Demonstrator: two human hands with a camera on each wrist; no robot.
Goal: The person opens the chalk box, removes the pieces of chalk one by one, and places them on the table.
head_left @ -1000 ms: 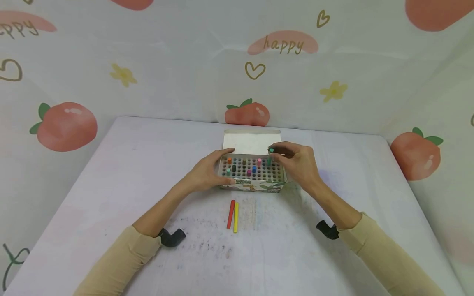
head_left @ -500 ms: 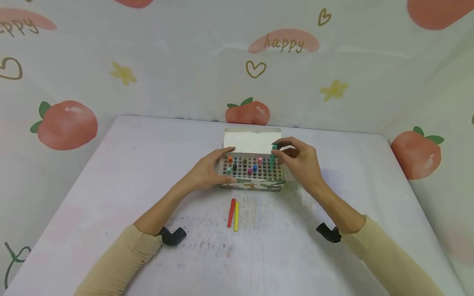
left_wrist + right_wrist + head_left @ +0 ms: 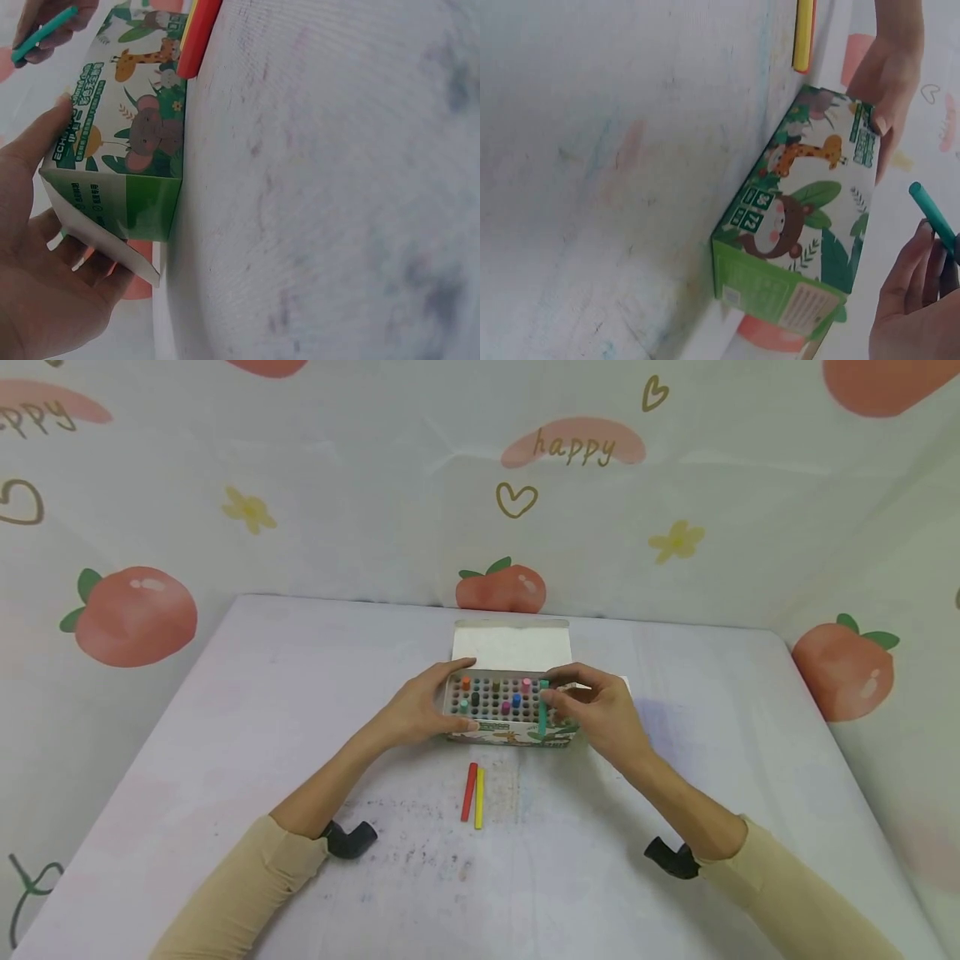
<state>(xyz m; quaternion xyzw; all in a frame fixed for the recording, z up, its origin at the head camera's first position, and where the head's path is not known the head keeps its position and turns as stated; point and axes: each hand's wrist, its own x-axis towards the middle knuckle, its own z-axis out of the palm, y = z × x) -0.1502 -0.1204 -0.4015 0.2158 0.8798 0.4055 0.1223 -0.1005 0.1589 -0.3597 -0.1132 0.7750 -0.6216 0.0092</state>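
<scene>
A printed cardboard box (image 3: 517,737) stands in the middle of the table, its lid flap raised behind. Several coloured chalk ends poke up from the rows of holes inside it. My left hand (image 3: 416,708) grips the box's left end, thumb on the front face and fingers round the side and back. Over the right part of the box, my right hand (image 3: 609,710) pinches a green chalk stick (image 3: 542,720) by its upper end. In the right wrist view the green chalk (image 3: 931,208) is clear of the box, tilted.
A red chalk stick (image 3: 468,793) and a yellow chalk stick (image 3: 479,799) lie side by side in front of the box. Chalk smudges mark the white tabletop (image 3: 420,893). A patterned cloth (image 3: 360,485) hangs behind the table.
The right hand has drawn the green chalk up out of its hole, then brought it forward so its lower end overlaps the box front. The left hand stays on the box.
</scene>
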